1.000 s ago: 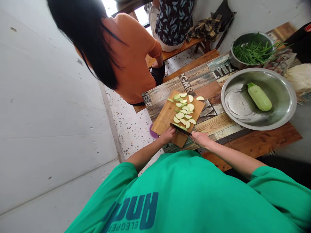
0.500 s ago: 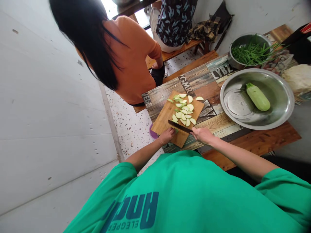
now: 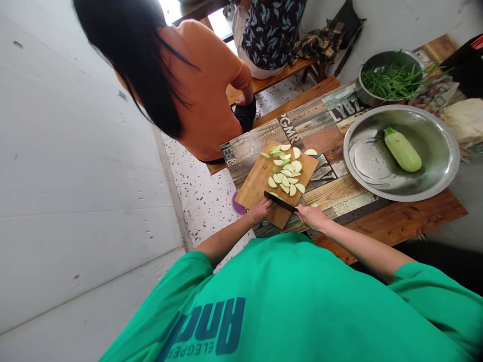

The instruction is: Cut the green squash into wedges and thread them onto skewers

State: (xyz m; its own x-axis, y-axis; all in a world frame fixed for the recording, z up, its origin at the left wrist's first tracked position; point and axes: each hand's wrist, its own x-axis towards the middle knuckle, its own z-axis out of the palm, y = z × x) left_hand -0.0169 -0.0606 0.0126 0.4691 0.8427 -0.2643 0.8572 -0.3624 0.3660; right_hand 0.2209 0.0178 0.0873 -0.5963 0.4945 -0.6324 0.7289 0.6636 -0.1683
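My right hand is wrapped round the handle of a kitchen knife, its dark blade pointing left across the wooden cutting board. Close to the blade's tip, my left hand is closed over a piece of zucchini, which the fingers and knife almost wholly hide. Beyond the blade lie several pale half-round zucchini slices with green skin. One slice rests past the board's right corner, and another is partly visible beside my right hand.
To the right stands a wide steel basin with a whole zucchini in it. Behind it is a steel pot of cut greens. A person in an orange top sits beyond the patterned table, near its left end.
The knife has come slightly nearer to me and shifted right, its blade now lower on the board. A slice has appeared by my right hand. My left hand has barely moved.
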